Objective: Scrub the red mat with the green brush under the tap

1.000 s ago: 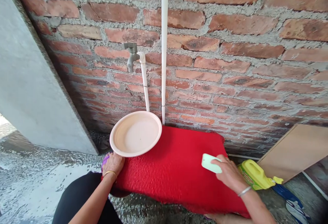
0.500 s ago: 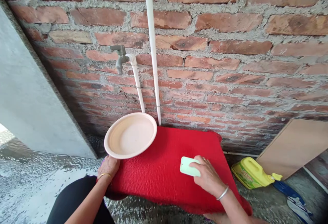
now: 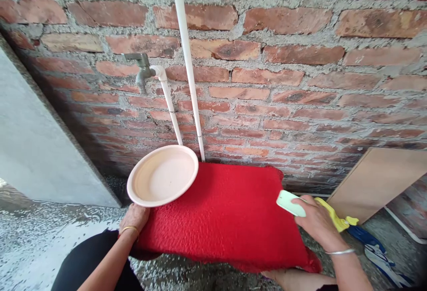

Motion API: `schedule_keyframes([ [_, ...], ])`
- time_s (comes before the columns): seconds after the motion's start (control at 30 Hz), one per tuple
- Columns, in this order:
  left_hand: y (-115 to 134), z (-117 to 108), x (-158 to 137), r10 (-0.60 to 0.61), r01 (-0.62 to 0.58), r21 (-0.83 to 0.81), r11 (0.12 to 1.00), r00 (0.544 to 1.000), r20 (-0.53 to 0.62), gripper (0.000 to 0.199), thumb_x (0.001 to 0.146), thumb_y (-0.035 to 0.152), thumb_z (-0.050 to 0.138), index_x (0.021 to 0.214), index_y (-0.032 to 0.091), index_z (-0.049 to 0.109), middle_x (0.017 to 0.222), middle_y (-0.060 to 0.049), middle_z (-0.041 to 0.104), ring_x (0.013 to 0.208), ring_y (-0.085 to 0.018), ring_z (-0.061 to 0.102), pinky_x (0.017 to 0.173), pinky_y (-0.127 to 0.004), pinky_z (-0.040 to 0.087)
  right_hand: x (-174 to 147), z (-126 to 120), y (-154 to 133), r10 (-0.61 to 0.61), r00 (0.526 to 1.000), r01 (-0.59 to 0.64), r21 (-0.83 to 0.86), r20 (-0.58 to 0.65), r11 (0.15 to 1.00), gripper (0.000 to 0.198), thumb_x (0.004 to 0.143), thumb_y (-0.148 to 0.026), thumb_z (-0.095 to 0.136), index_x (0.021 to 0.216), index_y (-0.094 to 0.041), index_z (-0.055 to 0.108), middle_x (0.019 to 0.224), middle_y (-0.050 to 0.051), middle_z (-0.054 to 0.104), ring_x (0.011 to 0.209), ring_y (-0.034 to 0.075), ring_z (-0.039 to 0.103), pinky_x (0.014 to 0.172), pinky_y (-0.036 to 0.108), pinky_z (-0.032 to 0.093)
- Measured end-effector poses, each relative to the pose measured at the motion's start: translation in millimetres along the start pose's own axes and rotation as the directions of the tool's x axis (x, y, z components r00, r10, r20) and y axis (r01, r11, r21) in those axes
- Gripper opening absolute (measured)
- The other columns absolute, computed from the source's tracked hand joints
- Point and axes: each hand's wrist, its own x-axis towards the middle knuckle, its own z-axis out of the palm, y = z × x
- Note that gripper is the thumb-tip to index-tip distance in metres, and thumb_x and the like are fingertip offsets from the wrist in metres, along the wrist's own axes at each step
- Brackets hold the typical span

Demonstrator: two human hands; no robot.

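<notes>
A wet red cloth [image 3: 227, 211] lies spread over a low, flat support, its edges hanging down. My right hand [image 3: 315, 220] is closed around a pale green scrub brush [image 3: 291, 203] at the cloth's right edge; the brush's underside is hidden. At the left edge, my left hand [image 3: 136, 217] grips the red cloth, just below the rim of a pale pink basin [image 3: 163, 175]. Some of the left fingers are out of sight. The basin stands on the cloth's back left corner, with nothing visible inside but its bare bottom.
A grey tap [image 3: 143, 71] on a white pipe [image 3: 170, 109] rises behind the basin against the brick wall. A concrete slab [image 3: 50, 140] leans at left over wet floor. At right are a yellow jug [image 3: 333, 215], partly hidden, a leaning board [image 3: 380, 184] and blue-and-white slippers [image 3: 380, 255].
My right hand has slid the scrub brush to the right and slightly away, from the middle of the cloth to its right edge. My left hand stays at its place on the cloth.
</notes>
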Motion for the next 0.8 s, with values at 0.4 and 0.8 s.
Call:
schedule_keyframes([
  [0.4,7,-3,-4,-0.045,0.048,-0.095,0.994,0.999,0.025,0.059,0.094,0.048,0.052,0.140,0.016,0.072,0.135,-0.023,0.075,0.138,-0.042,0.063,0.114,-0.055,0.051,42,11,-106,-0.336,0.929,0.313,0.154,0.155,0.937,0.058,0.070,-0.002,0.061,0.116,-0.031,0.079,0.125,0.005,0.070,0.118,0.026,0.062,0.101,0.036,0.044],
  [0.8,9,1,-8,-0.067,0.068,-0.072,0.995,0.998,0.013,0.060,0.096,0.047,0.053,0.145,0.016,0.069,0.140,-0.022,0.072,0.138,-0.040,0.063,0.115,-0.051,0.050,54,5,-38,-0.087,0.996,0.084,0.092,0.026,0.992,0.052,0.078,-0.014,0.065,0.124,-0.033,0.081,0.125,0.005,0.072,0.111,0.025,0.069,0.100,0.034,0.049],
])
